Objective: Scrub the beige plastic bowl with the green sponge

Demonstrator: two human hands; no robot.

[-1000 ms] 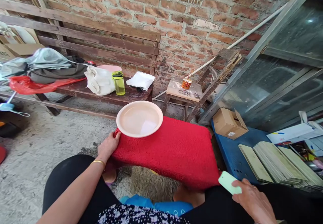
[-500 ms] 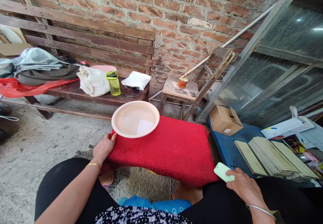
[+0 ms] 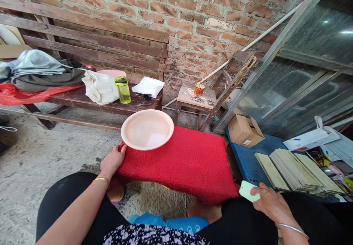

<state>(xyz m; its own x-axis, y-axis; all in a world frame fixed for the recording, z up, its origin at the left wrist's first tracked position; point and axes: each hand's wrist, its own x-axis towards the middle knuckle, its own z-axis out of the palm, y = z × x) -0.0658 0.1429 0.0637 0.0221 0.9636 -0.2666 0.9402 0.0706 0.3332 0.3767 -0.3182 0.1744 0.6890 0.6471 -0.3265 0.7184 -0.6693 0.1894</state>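
Observation:
My left hand is closed on the left edge of the red cloth, which covers a low bench or table before my knees. Near that hand, at the cloth's far left corner, stands a pale pink basin with what looks like clear water in it. My right hand grips a thin, pale green flat piece with rounded corners and a small hole at one end. It is held just off the cloth's right end, above my right knee. What lies under the cloth is mostly hidden.
At right, a blue surface bears a cardboard box and stacked pale flat strips. Behind stand a wooden bench with a green bottle and white bag, and a wooden chair holding a patterned cup.
My right hand has shifted slightly right with the pale green piece, away from the cloth's edge. My left hand keeps its hold on the cloth, and the basin stays put.

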